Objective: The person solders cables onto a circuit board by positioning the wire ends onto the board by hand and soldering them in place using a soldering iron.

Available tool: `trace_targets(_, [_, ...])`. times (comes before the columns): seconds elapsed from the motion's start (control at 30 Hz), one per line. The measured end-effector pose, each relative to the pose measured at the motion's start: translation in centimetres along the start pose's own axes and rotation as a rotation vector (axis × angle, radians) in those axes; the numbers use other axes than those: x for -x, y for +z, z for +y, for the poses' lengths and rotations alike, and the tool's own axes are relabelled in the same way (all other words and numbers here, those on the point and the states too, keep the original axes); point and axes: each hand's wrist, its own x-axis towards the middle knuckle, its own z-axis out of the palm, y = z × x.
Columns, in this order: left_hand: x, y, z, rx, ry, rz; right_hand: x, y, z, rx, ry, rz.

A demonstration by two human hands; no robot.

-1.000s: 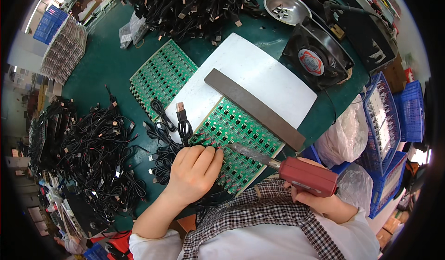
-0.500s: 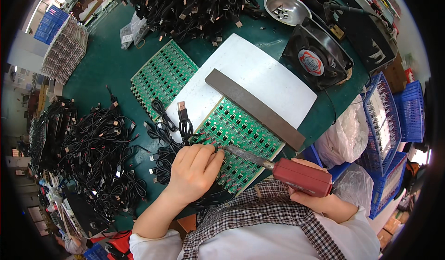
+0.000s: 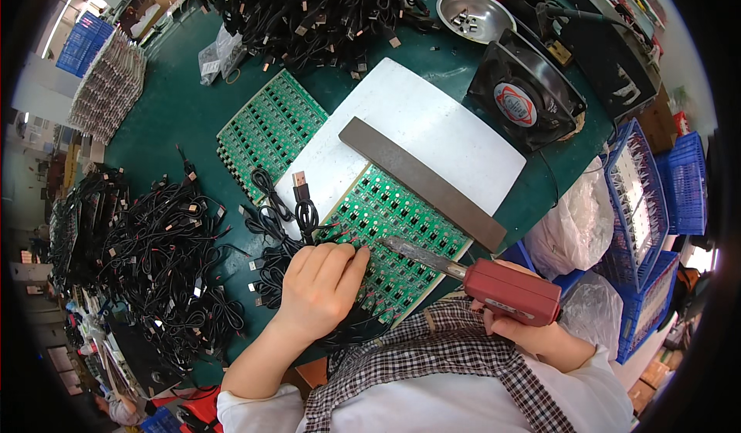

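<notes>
Green circuit board (image 3: 401, 218), mid-frame: our left hand (image 3: 318, 282) curls over its left edge, what's pinched we can't tell; our right hand (image 3: 519, 329) wraps the maroon soldering iron (image 3: 509, 289). Should its tip (image 3: 395, 245) slip, we'd scorch board or fingers.

And here's the left hand (image 3: 318, 285), fingers bunched at the near-left part of a green circuit-board panel (image 3: 409, 213), whatever the fingertips pinch hidden from sight! Over on the right, the right hand (image 3: 515, 330) grips a maroon-handled soldering iron (image 3: 513, 292), its long tip reaching over the panel, just beside those fingers. A dark bar (image 3: 424, 184) lies across the panel's far edge and a white sheet (image 3: 455, 128). Black USB cables (image 3: 170, 259) crowd the left, a stack of boards (image 3: 274, 124) sits beyond, and a cooling fan (image 3: 513, 101) stands far right!
</notes>
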Motion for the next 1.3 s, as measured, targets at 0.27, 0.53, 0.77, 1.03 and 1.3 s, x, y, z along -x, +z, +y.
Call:
trace_targets(0.27, [0.02, 0.16, 0.02, 0.163, -0.175, -0.02, 0.0, 0.17, 0.33, -0.152, -0.043, -0.017])
trace_targets(0.53, [0.21, 0.06, 0.07, 0.129, -0.024, -0.031, 0.38, -0.19, 0.45, -0.147, -0.017, -0.017])
trace_targets(0.77, [0.12, 0.06, -0.01, 0.074, 0.048, -0.042, 0.79, -0.53, 0.67, -0.065, -0.005, -0.02])
trace_targets(1.03, [0.17, 0.27, 0.05, 0.056, 0.029, -0.032, 0.66, -0.35, 0.62, 0.147, -0.172, -0.004])
trace_targets(1.3, [0.03, -0.52, 0.53, -0.027, 0.015, -0.063, 0.64, -0.48, 0.8, -0.026, -0.068, 0.032])
